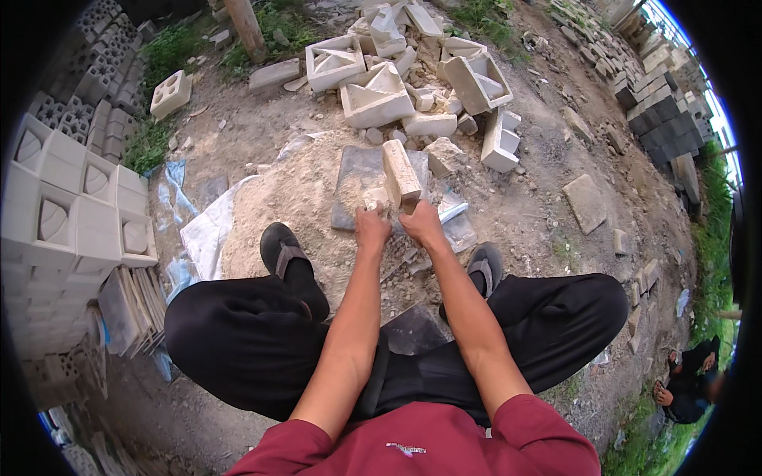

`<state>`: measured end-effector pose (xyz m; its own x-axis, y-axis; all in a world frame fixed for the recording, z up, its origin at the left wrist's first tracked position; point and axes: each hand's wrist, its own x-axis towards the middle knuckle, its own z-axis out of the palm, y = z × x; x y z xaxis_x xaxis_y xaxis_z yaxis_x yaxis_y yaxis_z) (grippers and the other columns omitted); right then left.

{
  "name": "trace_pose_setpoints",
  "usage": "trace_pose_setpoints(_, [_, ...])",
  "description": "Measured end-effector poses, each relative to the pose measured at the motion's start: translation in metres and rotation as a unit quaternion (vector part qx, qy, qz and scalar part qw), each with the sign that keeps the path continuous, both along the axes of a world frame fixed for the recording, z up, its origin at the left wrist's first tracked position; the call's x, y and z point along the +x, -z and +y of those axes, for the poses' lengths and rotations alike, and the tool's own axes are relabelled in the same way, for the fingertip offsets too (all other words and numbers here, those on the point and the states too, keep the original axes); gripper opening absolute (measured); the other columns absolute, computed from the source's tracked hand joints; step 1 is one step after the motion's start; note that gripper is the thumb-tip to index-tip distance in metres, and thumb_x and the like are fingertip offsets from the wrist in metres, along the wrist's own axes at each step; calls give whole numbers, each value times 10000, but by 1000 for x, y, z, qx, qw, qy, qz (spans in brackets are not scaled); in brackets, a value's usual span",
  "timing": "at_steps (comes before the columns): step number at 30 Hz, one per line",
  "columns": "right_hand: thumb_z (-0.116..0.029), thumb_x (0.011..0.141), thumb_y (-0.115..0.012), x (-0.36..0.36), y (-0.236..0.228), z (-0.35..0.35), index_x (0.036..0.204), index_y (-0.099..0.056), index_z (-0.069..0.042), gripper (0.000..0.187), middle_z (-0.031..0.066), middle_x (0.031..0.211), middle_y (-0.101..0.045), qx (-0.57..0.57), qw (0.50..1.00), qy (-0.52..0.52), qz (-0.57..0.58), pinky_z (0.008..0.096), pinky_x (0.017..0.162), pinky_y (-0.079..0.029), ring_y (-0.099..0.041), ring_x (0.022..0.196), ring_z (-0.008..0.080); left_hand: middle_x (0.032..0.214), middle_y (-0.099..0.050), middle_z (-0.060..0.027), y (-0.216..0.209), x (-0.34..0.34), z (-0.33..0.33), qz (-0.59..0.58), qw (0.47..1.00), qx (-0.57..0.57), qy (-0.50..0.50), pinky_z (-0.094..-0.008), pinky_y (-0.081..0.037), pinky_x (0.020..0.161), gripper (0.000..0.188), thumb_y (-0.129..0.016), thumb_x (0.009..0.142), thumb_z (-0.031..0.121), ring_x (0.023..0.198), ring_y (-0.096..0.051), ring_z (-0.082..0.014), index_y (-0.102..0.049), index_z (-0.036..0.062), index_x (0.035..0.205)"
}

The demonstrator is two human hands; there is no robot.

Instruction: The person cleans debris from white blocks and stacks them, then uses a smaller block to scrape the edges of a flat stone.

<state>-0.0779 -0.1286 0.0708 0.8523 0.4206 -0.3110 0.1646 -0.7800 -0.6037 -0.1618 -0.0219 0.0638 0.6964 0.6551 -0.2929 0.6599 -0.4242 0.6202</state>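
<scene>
I squat over a grey flat slab (356, 168) that lies on a mound of sand (286, 205). My right hand (422, 224) grips the near end of a long pale stone block (401, 173) that stands tilted on the slab. My left hand (371, 227) is closed beside it, touching a small pale piece (373, 197) at the block's base. Sand covers part of the slab under the block.
Broken pale decorative blocks (373, 95) are piled beyond the slab. Whole moulded blocks (63, 206) are stacked at left, grey blocks (663, 119) at far right. A wooden post (246, 28) stands at the top. My sandalled feet (282, 250) flank the slab. Another person (690, 385) sits at lower right.
</scene>
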Motion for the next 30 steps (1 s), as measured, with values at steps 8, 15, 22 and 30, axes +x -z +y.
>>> trace_pose_setpoints(8, [-231, 702, -672, -11, 7, 5, 1116, -527, 103, 551, 316, 962, -640, 185, 972, 118, -80, 454, 794, -514, -630, 941, 445, 1293, -460, -188, -12, 4, -9, 33, 999, -6, -26, -412, -437, 983, 471, -592, 795, 157, 1224, -465, -341, -616, 153, 1265])
trace_pose_setpoints(15, [-285, 705, -681, -4, 2, 6, 983, -600, 114, 494, 314, 937, -646, 13, 1000, 17, 0, 445, 794, -524, -636, 934, 439, 1255, -488, -193, -10, -1, 0, 8, 998, 7, -54, -433, -432, 966, 386, -585, 787, 176, 1158, -508, -372, -684, 137, 1158])
trace_pose_setpoints(22, [-281, 689, -666, -4, 6, 12, 935, -611, 80, 440, 296, 857, -648, 122, 985, 79, -99, 460, 763, -520, -637, 875, 445, 1265, -485, -141, -15, -4, -10, 49, 996, 68, -24, -480, -408, 958, 394, -594, 800, 186, 1211, -441, -314, -655, 171, 1189])
trace_pose_setpoints(30, [-308, 719, -726, -10, 7, -5, 1129, -495, 157, 662, 354, 1050, -604, 28, 999, 21, 24, 451, 885, -494, -596, 1029, 459, 1277, -486, -146, 2, 6, -3, -7, 993, 113, -11, -477, -399, 969, 369, -636, 806, 242, 1204, -454, -312, -650, 90, 1142])
